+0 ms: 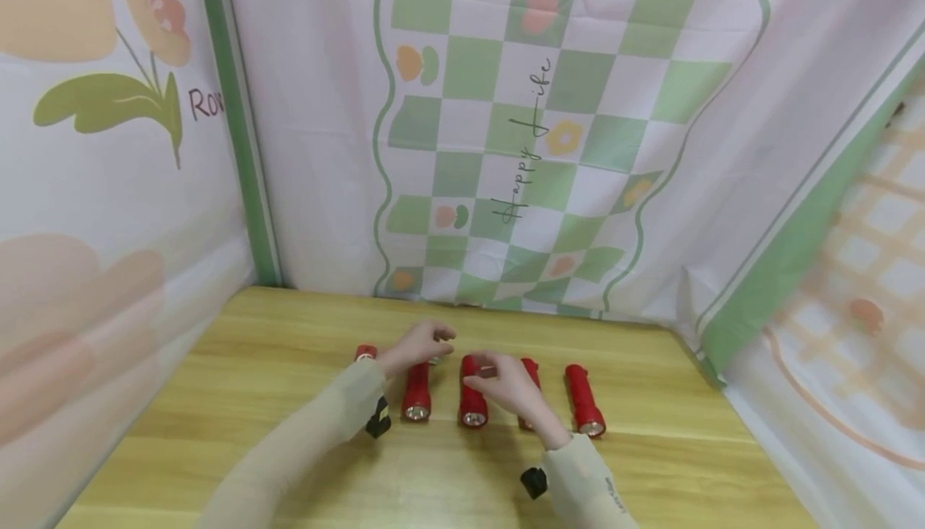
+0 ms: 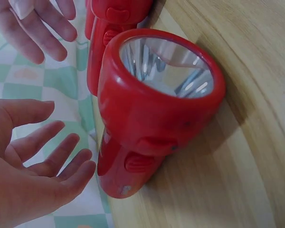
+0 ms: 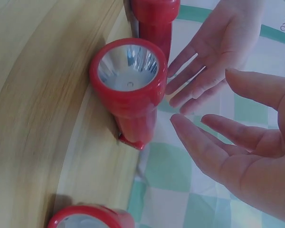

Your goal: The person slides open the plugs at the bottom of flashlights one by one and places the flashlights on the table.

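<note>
We hold our left hand (image 1: 421, 347) and right hand (image 1: 510, 385) above the table (image 1: 433, 493), both with fingers loosely spread, near a row of red flashlights (image 1: 474, 408).

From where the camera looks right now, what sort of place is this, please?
Probably a small cloth-walled booth, set up for tabletop work: printed cloth on three sides, a wood-grain table, and red flashlights in a row on it.

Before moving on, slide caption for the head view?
Left hand and right hand, both empty, near a row of red flashlights on a wooden table.
</note>
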`<action>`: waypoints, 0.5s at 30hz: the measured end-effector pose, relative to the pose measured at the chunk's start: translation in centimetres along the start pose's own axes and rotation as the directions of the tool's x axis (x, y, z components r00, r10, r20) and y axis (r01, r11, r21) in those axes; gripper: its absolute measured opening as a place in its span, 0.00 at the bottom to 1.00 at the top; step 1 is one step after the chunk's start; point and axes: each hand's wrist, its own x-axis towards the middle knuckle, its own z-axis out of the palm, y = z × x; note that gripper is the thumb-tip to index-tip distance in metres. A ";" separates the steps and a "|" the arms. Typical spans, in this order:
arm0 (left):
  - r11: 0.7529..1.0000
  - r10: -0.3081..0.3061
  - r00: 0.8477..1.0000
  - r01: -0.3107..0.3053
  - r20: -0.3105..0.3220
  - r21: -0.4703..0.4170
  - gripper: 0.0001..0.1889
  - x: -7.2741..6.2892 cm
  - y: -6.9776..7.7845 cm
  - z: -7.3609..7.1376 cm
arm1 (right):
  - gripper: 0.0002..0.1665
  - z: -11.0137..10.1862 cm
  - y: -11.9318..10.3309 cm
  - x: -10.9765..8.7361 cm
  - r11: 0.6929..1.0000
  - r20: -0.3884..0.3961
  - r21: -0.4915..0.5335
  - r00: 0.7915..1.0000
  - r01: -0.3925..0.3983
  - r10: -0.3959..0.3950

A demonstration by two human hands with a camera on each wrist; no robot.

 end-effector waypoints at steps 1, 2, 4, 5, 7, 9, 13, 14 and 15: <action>1.000 -0.003 1.000 0.003 0.001 -0.005 0.19 0.0 0.0 0.1 | 0.27 0.0 0.1 0.0 1.000 -0.002 0.007 1.000 -0.002 0.002; 1.000 -0.008 1.000 0.008 0.005 -0.012 0.19 0.0 0.0 0.2 | 0.26 -0.1 0.1 -0.1 1.000 -0.004 0.014 1.000 -0.003 0.003; 1.000 -0.013 1.000 0.013 0.009 -0.015 0.19 0.1 0.1 0.4 | 0.26 -0.2 0.2 -0.1 1.000 -0.015 0.020 1.000 -0.004 0.005; 1.000 -0.015 1.000 0.016 0.011 -0.017 0.20 0.1 0.1 0.5 | 0.26 -0.2 0.3 -0.2 1.000 -0.019 0.020 1.000 -0.004 0.004; 1.000 -0.009 1.000 0.009 0.017 -0.020 0.20 0.2 0.3 0.7 | 0.26 -0.3 0.4 -0.2 1.000 -0.031 0.018 0.999 -0.007 0.008; 1.000 0.008 1.000 -0.008 0.019 -0.010 0.19 0.2 0.3 0.9 | 0.26 -0.3 0.6 -0.2 1.000 -0.042 0.006 0.999 -0.010 0.010; 1.000 0.025 0.999 -0.025 0.032 0.012 0.19 0.4 0.4 1.3 | 0.27 -0.3 0.9 -0.4 0.999 -0.054 -0.015 0.998 -0.032 0.031; 0.999 0.028 0.999 -0.028 0.034 0.018 0.19 0.4 0.4 1.4 | 0.27 -0.3 1.0 -0.4 0.999 -0.056 -0.019 0.998 -0.037 0.036; 0.999 0.028 0.999 -0.029 0.037 0.020 0.19 0.5 0.4 1.5 | 0.27 -0.3 1.1 -0.5 0.999 -0.057 -0.026 0.998 -0.038 0.037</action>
